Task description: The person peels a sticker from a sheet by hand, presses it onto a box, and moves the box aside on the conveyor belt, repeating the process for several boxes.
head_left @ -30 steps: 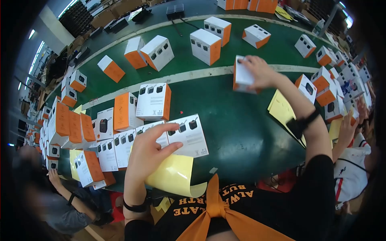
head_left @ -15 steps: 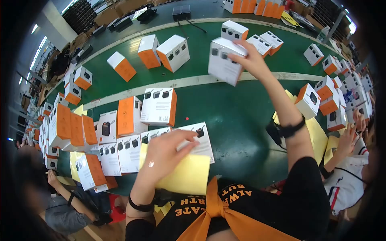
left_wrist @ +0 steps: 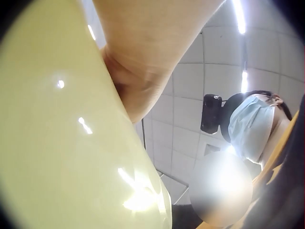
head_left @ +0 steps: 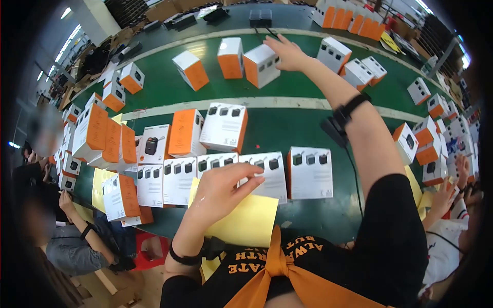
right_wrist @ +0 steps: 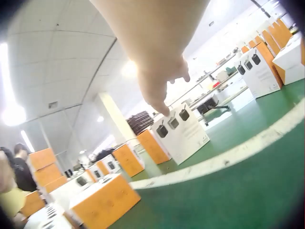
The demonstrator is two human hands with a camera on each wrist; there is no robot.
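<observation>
In the head view my left hand [head_left: 221,192] has its fingers curled over a yellow sheet [head_left: 246,220], thumb close to the index finger. That sheet [left_wrist: 57,124] fills the left of the left wrist view, hiding the fingertips. My right hand [head_left: 290,55] reaches over the back strip, fingers extended above a white-and-orange box [head_left: 264,66]. In the right wrist view, a fingertip of the right hand [right_wrist: 159,67] meets the top edge of this box [right_wrist: 183,138]. Nearer me is a row of boxes, with one white box [head_left: 311,174] at its right end.
More boxes stand along the back strip, including an orange-sided one [head_left: 194,74] and a white one [head_left: 333,54]. Stacked boxes [head_left: 95,133] are at the left, others [head_left: 426,133] at the right. People sit on both sides; a cable [head_left: 358,179] hangs by my right wrist.
The box my right hand held stands at the right end of the near row. That empty hand has moved left to another box at the back. My left hand remains over the yellow sheet.
</observation>
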